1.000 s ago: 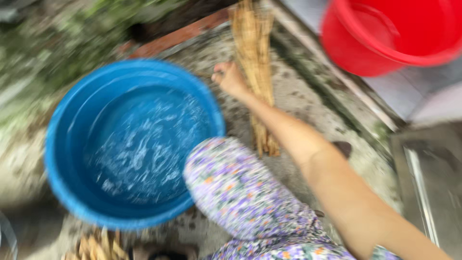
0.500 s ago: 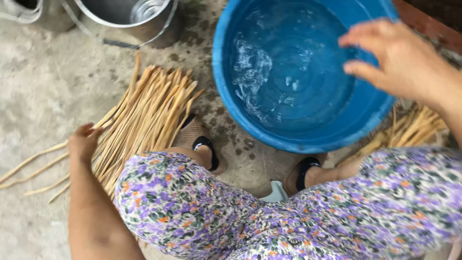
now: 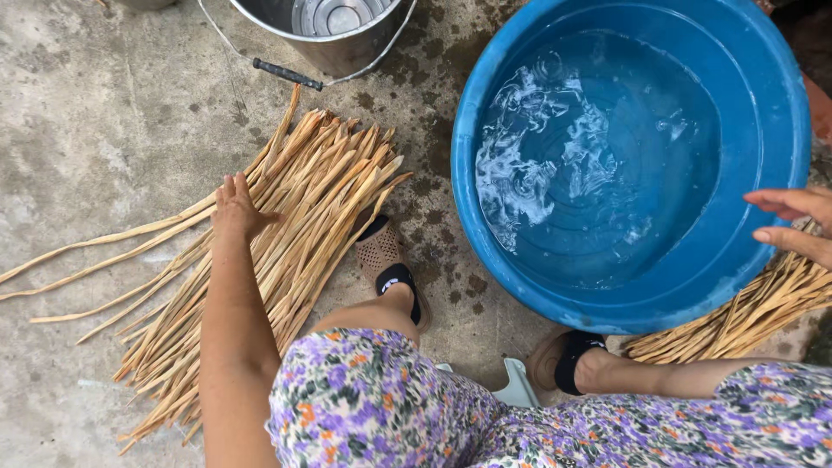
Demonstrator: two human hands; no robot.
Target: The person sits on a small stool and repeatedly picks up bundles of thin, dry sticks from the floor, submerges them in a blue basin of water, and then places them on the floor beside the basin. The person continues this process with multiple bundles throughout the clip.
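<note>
One fanned bundle of long tan dried strips (image 3: 286,234), long axis pointing upper-right; my left hand (image 3: 232,206) rests flat on it, my right hand (image 3: 793,221) loose, ungrasping.

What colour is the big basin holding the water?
The basin is bright blue, seen clearest in the head view.

our right hand (image 3: 793,224) is chopped off by the right edge, only fingers showing. the metal bucket (image 3: 334,30) runs off the top, and the second strip bundle (image 3: 754,308) is half hidden under the blue basin (image 3: 780,113).
</note>
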